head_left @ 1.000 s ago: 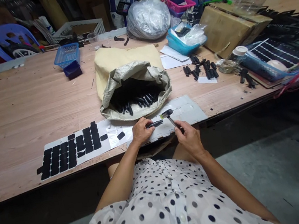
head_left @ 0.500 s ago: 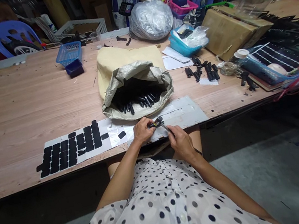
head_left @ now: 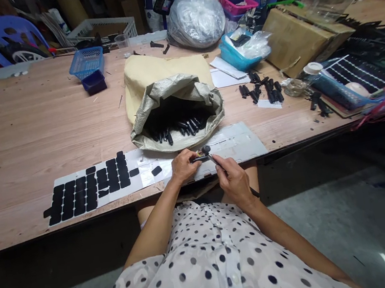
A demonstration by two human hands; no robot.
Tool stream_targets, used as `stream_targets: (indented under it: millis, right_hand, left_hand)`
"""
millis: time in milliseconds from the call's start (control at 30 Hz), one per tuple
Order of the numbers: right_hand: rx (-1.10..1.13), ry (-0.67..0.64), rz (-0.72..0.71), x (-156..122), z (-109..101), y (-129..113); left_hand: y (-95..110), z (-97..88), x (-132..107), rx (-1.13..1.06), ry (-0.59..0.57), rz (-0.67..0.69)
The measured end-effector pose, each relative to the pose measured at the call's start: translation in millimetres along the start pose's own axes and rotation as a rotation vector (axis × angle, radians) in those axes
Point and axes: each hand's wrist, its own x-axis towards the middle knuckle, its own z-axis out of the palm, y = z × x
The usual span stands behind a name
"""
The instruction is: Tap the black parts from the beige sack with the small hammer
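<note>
The table (head_left: 43, 125) bears a sack (head_left: 166, 69) — black parts (head_left: 190, 126) inside.

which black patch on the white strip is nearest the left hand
The lone, slanted black patch just left of the left hand; the others all lie farther left.

Tabletop (head_left: 60, 112) fairly bright, background dim. Glare on plastic bag (head_left: 196, 19), white streak on floor (head_left: 328, 239). Wide-lens stretch at edges; hammer (head_left: 206, 149) soft, fine detail lost.

black slender pieces (head_left: 191, 127) lie in a cream woven sack (head_left: 164, 67), behind a flat grey board (head_left: 240, 140), left of a brown cardboard box (head_left: 296, 38).
</note>
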Motion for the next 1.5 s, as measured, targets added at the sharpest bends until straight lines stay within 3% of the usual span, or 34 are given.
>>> stream_targets:
  millis: [433,667,833,1100,1333,1500]
  right_hand:
    - [-0.166,-0.131,0.012,2.8,2.5,-0.4]
    - [-0.132,-0.09,-0.001,8.3,-7.5,-7.0]
    - [-0.193,-0.184,0.007,9.5,-5.4,-6.6]
    - [-0.161,-0.063,0.015,16.4,-15.1,-9.3]
    - [-0.205,-0.171,0.0,10.9,-5.1,-8.2]
    - [-0.18,-0.089,0.036,17.9,-14.9,-2.9]
  left_hand:
    - [3.2,-1.3,1.0,-0.015,-0.021,-0.037]
    - [4.6,-0.7,-0.6,-0.083,0.029,-0.117]
    - [4.3,0.1,-1.7,-0.076,0.033,-0.099]
    - [7.6,-1.9,-1.8,-0.053,0.007,-0.124]
    - [6.0,-2.0,-1.2,-0.051,0.022,-0.111]
    - [4.7,-1.6,-1.0,-0.01,-0.005,-0.032]
